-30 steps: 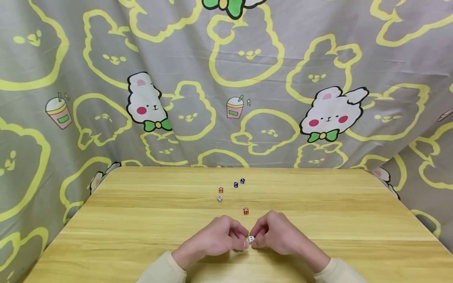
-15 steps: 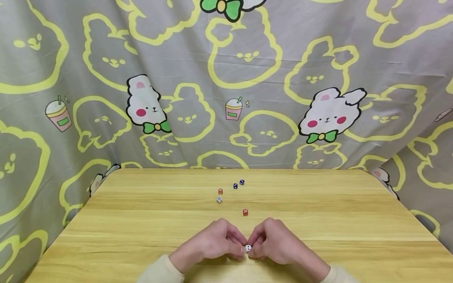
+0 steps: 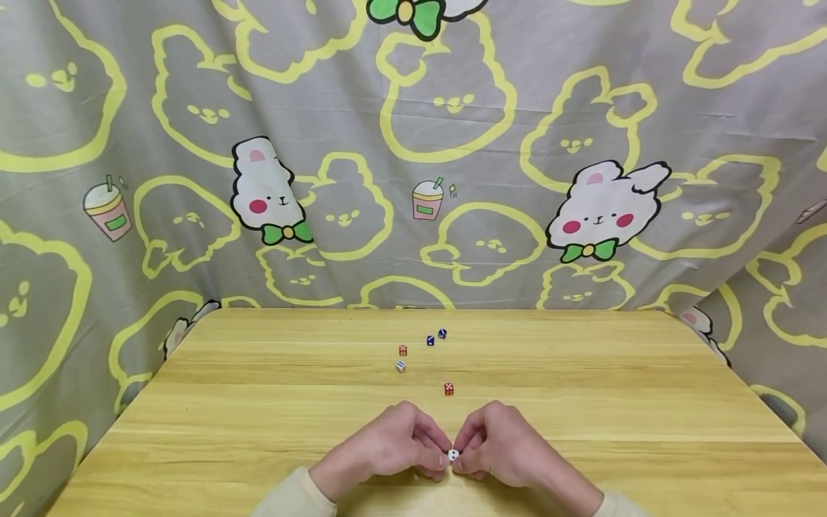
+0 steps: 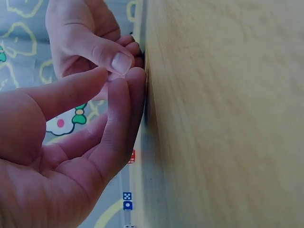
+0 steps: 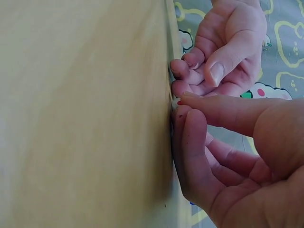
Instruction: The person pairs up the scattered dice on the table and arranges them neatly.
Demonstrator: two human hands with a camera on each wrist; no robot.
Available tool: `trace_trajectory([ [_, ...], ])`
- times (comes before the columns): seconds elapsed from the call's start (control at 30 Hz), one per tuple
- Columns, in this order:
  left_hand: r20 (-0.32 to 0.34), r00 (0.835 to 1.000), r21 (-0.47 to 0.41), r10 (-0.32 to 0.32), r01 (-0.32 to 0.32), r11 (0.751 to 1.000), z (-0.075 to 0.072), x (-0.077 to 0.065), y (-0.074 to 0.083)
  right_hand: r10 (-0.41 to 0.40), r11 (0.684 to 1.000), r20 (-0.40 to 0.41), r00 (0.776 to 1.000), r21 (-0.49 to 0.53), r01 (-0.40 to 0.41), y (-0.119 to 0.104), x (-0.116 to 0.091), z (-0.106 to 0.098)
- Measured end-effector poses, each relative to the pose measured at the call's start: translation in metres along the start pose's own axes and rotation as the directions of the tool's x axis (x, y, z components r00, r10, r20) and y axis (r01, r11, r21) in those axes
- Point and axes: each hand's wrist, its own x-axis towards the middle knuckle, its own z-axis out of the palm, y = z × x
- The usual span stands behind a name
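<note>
Low over the near part of the wooden table, a small white die with dark pips sits between the two hands. My right hand pinches it with thumb and fingertips. In the right wrist view only a sliver of the die, with a red pip, shows at the right fingertips. Facing it, my left hand has its fingertips right beside the die. Its thumb stands a little apart from its fingers in the left wrist view. Just beyond the hands lies a red die.
Farther back on the table are another red die, a second white die and two dark blue dice. A grey curtain with yellow outlines and cartoon rabbits hangs behind the table.
Both hands have come slightly nearer the body with the white die, and the gap between them has narrowed. The die has turned a little. The other dice stay in place.
</note>
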Motion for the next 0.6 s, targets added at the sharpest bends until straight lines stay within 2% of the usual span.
trace_trajectory([
  [0.47,-0.044,0.999,0.103,-0.006,0.011,0.995,0.0013,-0.0010,0.0015,-0.002,1.000,0.015,1.000,0.024,0.001,-0.0017,0.0006,0.0046],
  [0.6,-0.052,0.999,0.136,0.015,-0.007,0.991,0.0026,-0.0003,0.0015,-0.003,1.000,0.018,1.000,0.004,0.003,-0.0019,-0.0006,0.0028],
])
